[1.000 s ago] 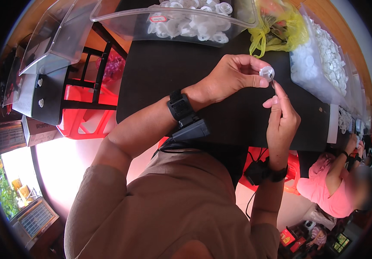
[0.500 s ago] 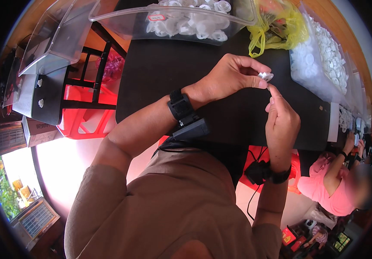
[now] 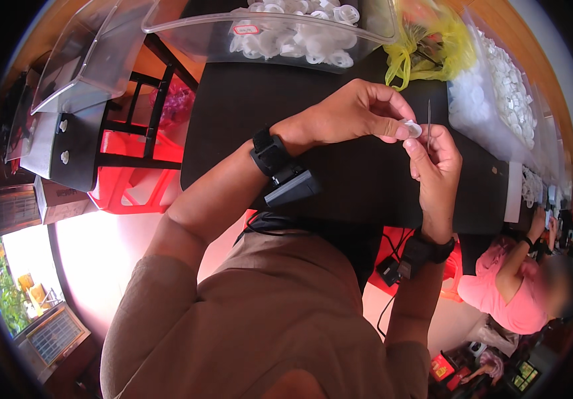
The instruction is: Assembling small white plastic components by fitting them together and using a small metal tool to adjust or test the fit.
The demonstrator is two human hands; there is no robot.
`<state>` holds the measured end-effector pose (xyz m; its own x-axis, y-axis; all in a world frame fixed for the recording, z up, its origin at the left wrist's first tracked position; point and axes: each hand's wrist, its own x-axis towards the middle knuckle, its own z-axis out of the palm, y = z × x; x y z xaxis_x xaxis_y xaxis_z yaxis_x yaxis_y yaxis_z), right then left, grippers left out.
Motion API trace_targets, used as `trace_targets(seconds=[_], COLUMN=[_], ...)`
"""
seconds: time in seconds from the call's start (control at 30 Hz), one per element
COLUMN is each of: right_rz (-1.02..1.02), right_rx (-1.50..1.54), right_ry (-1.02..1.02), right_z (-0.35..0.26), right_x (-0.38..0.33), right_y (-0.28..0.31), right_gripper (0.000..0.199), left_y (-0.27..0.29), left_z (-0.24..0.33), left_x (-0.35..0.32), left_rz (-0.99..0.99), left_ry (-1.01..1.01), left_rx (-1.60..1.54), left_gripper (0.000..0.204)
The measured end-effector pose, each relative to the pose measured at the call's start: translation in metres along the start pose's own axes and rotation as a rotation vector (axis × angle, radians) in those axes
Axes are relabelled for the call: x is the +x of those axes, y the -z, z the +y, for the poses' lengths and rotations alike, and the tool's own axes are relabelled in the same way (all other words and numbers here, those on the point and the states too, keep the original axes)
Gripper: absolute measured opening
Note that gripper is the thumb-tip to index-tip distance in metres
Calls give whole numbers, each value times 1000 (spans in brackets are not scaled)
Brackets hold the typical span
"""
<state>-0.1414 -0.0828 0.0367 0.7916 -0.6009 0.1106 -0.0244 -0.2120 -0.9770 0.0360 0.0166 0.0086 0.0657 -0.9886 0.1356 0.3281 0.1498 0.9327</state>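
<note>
My left hand pinches a small white plastic part between thumb and fingertips, above the black table. Close beside it, my right hand is closed on a thin, pointed metal tool. The tool's slim tip stands up past the fingers, pointing away from me, and its lower end is hidden in the hand. Between the tool and the white part there seems to be a small gap.
A clear bin of white plastic parts stands at the far edge. Right of it are a yellow plastic bag and another bin of white pieces. A person in pink works at the right. Red stools stand low at the left.
The tool, mostly hidden before, now shows upright in my right hand, which has turned and opened its grip slightly away from the white part. The part has tilted in my left fingers.
</note>
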Motion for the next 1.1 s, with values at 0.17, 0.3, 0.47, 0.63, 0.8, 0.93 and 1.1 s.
trace_targets(seconds=[0.17,0.3,0.47,0.63,0.8,0.93,1.1], right_rz=[55,88,90,155,138,114,103], right_rx=[315,491,602,148,-119,-305,-452], right_ry=[-50,-138,-218,-84,-35,65,61], right_z=[9,10,13,1,-10,-11,-18], right_x=[2,4,2,-5,-15,-19,-24], right_y=[-13,-20,-22,-12,8,11,5], right_gripper=[8,8,9,15,21,19,22], left_y=[-5,-8,-11,-5,-2,-1,0], left_z=[-18,-19,-26,-28,-24,-26,-25], left_x=[3,2,4,3,4,5,4], left_rz=[71,125,174,183,190,191,204], left_ry=[-165,-150,-175,-146,-69,-75,-58], left_rx=[-75,-162,-119,-277,-305,-325,-317], left_gripper=[28,28,28,30,31,33,33])
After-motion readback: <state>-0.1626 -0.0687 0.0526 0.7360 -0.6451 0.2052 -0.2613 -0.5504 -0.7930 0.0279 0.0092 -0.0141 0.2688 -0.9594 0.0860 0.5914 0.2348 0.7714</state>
